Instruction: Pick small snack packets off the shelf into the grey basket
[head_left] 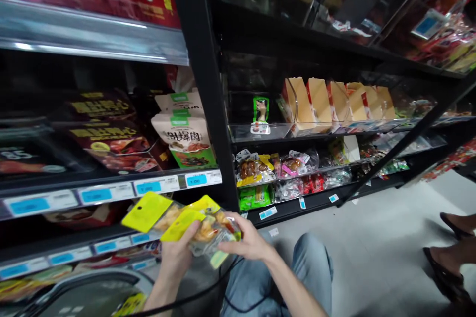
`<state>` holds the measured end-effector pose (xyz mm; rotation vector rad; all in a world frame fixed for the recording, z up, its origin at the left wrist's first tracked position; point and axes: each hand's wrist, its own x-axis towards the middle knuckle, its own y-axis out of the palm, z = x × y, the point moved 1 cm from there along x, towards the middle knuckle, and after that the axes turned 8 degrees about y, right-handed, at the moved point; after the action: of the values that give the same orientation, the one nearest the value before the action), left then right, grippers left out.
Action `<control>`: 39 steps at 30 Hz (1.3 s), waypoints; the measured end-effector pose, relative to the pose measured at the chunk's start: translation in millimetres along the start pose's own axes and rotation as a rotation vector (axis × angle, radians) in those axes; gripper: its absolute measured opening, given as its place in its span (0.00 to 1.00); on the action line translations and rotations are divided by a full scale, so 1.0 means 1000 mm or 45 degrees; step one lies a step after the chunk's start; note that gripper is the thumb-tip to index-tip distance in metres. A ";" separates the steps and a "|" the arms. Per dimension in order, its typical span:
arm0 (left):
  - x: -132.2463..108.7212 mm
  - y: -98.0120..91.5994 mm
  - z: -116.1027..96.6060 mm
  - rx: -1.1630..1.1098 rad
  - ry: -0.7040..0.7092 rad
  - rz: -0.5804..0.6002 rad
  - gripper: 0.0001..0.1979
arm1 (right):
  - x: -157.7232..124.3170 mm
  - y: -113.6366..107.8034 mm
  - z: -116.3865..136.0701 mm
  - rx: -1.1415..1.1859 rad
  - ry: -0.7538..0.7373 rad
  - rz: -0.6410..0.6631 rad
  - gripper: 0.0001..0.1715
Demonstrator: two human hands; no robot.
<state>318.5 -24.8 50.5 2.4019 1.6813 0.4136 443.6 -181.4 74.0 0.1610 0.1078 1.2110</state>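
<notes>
Yellow-topped clear snack packets with tan food inside are between my two hands, in front of the lower shelves. My left hand is closed on their left part, its thumb lying over a yellow header. At their right end, my right hand grips the clear plastic between thumb and fingers. The packets overlap like a fan, with one yellow header sticking out to the left. Part of my left fingers is hidden behind the packets.
A shelf with boxed and bagged snacks stands at left, a black upright beside it. Right shelves hold open cartons and small packets. A basket rim is lower left. A cable crosses my lap. Another person's feet stand at right.
</notes>
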 end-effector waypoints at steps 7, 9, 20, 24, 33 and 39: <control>-0.027 0.020 0.020 0.120 -0.057 -0.015 0.27 | -0.009 -0.005 -0.020 0.045 0.002 -0.147 0.35; -0.032 0.023 0.024 0.137 -0.036 -0.007 0.26 | -0.012 -0.003 -0.029 0.111 0.045 -0.192 0.36; -0.038 0.039 0.000 -0.150 0.028 0.035 0.36 | -0.014 0.018 -0.045 0.536 0.160 -0.380 0.40; -0.041 0.041 -0.003 -0.247 -0.084 -0.022 0.36 | -0.016 0.022 -0.045 0.633 0.221 -0.349 0.42; -0.039 0.034 0.001 -0.288 -0.240 -0.147 0.27 | -0.019 0.033 -0.044 0.755 0.321 -0.359 0.44; -0.038 0.031 0.015 -0.218 -0.346 -0.130 0.31 | -0.020 0.034 -0.046 0.828 0.362 -0.396 0.42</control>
<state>339.1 -70.7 41.5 2.1301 1.5716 0.1952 397.4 -185.8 35.0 0.5185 0.7515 0.8465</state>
